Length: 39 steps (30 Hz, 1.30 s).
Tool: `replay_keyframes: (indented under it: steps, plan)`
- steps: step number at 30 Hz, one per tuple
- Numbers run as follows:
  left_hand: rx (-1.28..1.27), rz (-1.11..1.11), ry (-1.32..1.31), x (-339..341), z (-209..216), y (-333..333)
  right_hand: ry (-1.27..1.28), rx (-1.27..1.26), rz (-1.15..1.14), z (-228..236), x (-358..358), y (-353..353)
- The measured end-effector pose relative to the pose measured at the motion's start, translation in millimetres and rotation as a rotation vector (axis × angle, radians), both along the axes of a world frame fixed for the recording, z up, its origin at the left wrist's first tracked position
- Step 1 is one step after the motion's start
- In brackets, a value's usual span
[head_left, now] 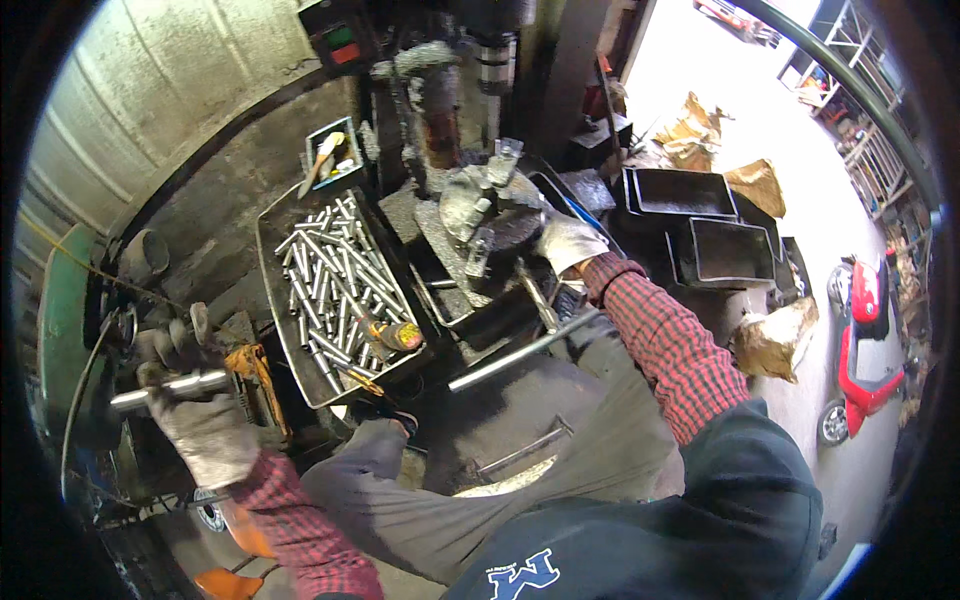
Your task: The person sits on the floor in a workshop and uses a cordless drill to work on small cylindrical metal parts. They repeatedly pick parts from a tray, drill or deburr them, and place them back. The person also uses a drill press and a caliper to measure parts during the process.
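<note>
My left hand [205,430], in a dirty grey work glove, is closed around a short shiny metal rod [205,383] at the far left, beside a green machine. My right hand [572,243], in a paler glove, rests against the right side of a round metal chuck [490,208] under the drill press [495,70]. Its fingers curl over the chuck's edge and are partly hidden. Below the chuck, a long bright steel bar [525,350] slants over my lap, joined or close to a crosswise handle [538,297]. Left of the chuck sits a tray [268,270] heaped with metal pins [335,275].
A spray can [397,335] lies on the pins. Behind them, a small box [335,150] holds a brush [322,158]. Black bins [683,192] and brown sacks [775,338] stand at right, near a red wheeled machine [865,370]. The green machine [65,330] borders the left.
</note>
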<state>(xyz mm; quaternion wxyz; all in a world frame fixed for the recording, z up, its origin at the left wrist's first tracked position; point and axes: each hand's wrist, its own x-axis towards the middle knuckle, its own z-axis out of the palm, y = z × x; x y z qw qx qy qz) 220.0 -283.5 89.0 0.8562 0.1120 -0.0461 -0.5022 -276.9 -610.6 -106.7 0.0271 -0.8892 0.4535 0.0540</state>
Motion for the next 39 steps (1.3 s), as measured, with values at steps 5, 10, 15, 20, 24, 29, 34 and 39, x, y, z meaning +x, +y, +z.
replay_keyframes:
  steps: [5, 10, 15, 20, 24, 29, 34, 39]
  plan:
    - [0.296, 0.242, -0.048, -67.7, -57.1, -24.0, 0.095, -0.063, 0.028, -81.8, -22.6, -51.7]
    - [0.341, 0.219, 0.294, -64.7, -96.0, -47.1, -0.200, 0.280, -0.199, -75.7, -52.5, -77.7]
    - [0.317, 0.076, 0.145, -56.5, -112.5, -28.8, -0.931, 0.555, -0.528, 17.5, -71.1, -22.1]
    - [0.343, 0.228, 0.266, -70.6, -114.1, -27.0, -1.539, 0.541, -0.549, 86.8, -70.0, 94.4]
    - [0.454, 0.214, 0.329, -85.9, -108.3, -34.3, -1.305, 0.757, -0.627, 117.5, -6.9, 180.0]
    - [0.446, 0.133, 0.305, -104.7, -98.7, -37.6, -1.065, 0.672, -0.013, 153.3, 99.4, 226.4]
    - [0.442, 0.142, 0.294, -116.2, -86.0, -38.5, -0.923, 0.800, -0.047, 177.4, 145.6, 233.5]
    - [0.540, 0.099, 0.217, -119.2, -79.8, -37.2, -0.884, 0.715, -0.064, 180.4, 156.3, 239.4]
